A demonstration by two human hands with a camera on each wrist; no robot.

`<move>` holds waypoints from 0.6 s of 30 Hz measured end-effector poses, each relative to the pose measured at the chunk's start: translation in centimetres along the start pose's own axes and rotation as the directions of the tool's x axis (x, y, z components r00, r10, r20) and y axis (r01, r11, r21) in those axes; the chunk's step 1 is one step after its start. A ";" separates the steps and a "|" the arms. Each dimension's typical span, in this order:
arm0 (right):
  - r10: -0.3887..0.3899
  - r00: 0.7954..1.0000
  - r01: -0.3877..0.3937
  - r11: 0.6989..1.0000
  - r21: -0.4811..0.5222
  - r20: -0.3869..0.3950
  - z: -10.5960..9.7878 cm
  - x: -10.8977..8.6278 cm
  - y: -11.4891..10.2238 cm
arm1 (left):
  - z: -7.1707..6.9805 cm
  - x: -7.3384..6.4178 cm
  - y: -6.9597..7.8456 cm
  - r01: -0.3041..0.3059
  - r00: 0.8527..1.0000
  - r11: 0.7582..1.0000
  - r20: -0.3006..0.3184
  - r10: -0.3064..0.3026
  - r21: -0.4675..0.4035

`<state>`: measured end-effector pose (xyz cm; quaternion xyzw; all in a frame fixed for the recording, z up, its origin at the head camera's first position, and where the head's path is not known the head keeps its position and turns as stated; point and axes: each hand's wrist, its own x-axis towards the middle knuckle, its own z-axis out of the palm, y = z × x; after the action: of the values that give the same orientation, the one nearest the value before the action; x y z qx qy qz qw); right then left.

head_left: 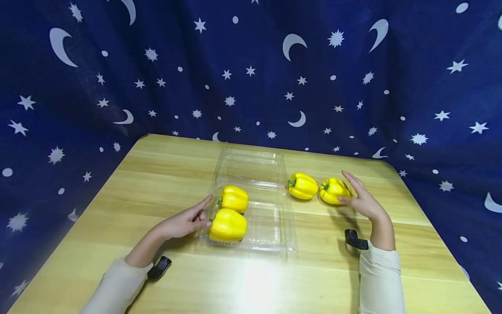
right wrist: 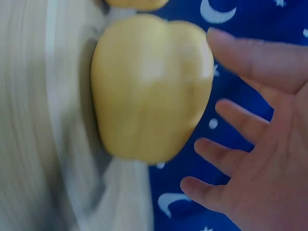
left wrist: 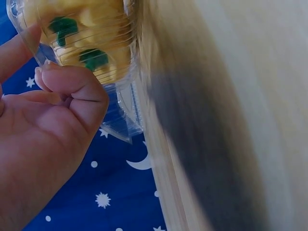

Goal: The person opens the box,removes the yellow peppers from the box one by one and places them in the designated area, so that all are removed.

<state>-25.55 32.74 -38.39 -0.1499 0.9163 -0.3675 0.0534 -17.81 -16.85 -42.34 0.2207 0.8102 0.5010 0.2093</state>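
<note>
In the head view, my left hand (head_left: 184, 222) is at the near-left side of an open clear plastic clamshell box (head_left: 274, 224). Its index finger and thumb reach toward the box's left edge while other fingers curl. Two yellow bell peppers, a farther one (head_left: 234, 199) and a nearer one (head_left: 228, 225), lie in the box's left part, green stems facing left. My right hand (head_left: 364, 198) is beside the rightmost yellow bell pepper (head_left: 333, 190), fingers spread. In the right wrist view, the thumb tip meets that pepper's outline (right wrist: 151, 91); contact is unclear.
Another yellow bell pepper (head_left: 303, 186) lies between the box and the rightmost one. The box's lid (head_left: 251, 168) lies folded back on the wooden table (head_left: 172, 161). A blue curtain (head_left: 251, 87) with moons and stars hangs behind and at both sides.
</note>
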 end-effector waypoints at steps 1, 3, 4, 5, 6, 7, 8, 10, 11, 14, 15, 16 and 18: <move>0.004 1.000 -0.004 1.000 0.001 -0.004 0.2 0.0 -0.5 | 0.0 0.0 0.0 -0.003 1.000 1.000 0.000 0.003 0.003; 0.011 1.000 -0.011 1.000 0.004 -0.009 0.7 0.1 -1.7 | 0.0 0.1 0.0 -0.007 1.000 1.000 -0.001 0.007 0.005; 0.016 1.000 -0.016 1.000 0.005 -0.012 1.1 0.1 -2.3 | 0.0 0.1 0.0 -0.005 1.000 1.000 -0.002 0.005 0.003; 0.019 1.000 -0.019 1.000 0.010 -0.011 1.5 0.1 -2.9 | 0.0 0.0 0.0 -0.003 1.000 1.000 -0.002 0.003 0.002; 0.018 1.000 -0.018 1.000 0.009 -0.006 2.0 0.2 -3.6 | 0.0 0.0 0.1 -0.001 1.000 1.000 -0.002 0.001 0.001; 0.011 1.000 -0.011 1.000 0.005 -0.003 2.5 0.2 -4.3 | 0.0 0.0 0.1 -0.001 1.000 1.000 0.000 0.001 -0.002; -0.004 1.000 0.004 1.000 -0.001 0.003 3.1 0.2 -5.0 | 0.0 -0.1 0.2 -0.002 1.000 1.000 0.002 0.002 -0.003; -0.038 0.999 0.039 0.999 -0.018 0.025 4.2 0.2 -6.5 | 0.0 -0.1 0.2 -0.001 1.000 1.000 0.003 0.001 -0.003; -0.056 0.998 0.057 0.998 -0.024 0.040 4.8 0.2 -7.3 | 0.1 0.0 0.2 -0.004 1.000 1.000 0.004 0.004 -0.003; -0.114 0.989 0.117 0.993 -0.024 0.099 6.7 -0.1 -9.4 | 0.1 0.1 0.1 -0.009 1.000 1.000 0.004 0.009 -0.006; -0.132 0.984 0.134 0.991 -0.014 0.120 7.4 -0.3 -10.1 | 0.1 0.1 0.1 -0.010 1.000 1.000 0.004 0.010 -0.009; -0.146 0.979 0.148 0.989 -0.002 0.141 8.0 -0.5 -10.8 | 0.1 0.2 0.2 -0.011 1.000 1.000 0.004 0.011 -0.009; -0.178 0.967 0.177 0.984 0.019 0.182 9.3 -1.0 -12.1 | 0.1 0.1 0.2 -0.015 1.000 1.000 0.007 0.015 -0.014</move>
<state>-19.84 18.64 -36.84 -0.2644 0.8900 -0.3565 0.1046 -17.83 -16.64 -42.17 0.2271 0.8044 0.5072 0.2100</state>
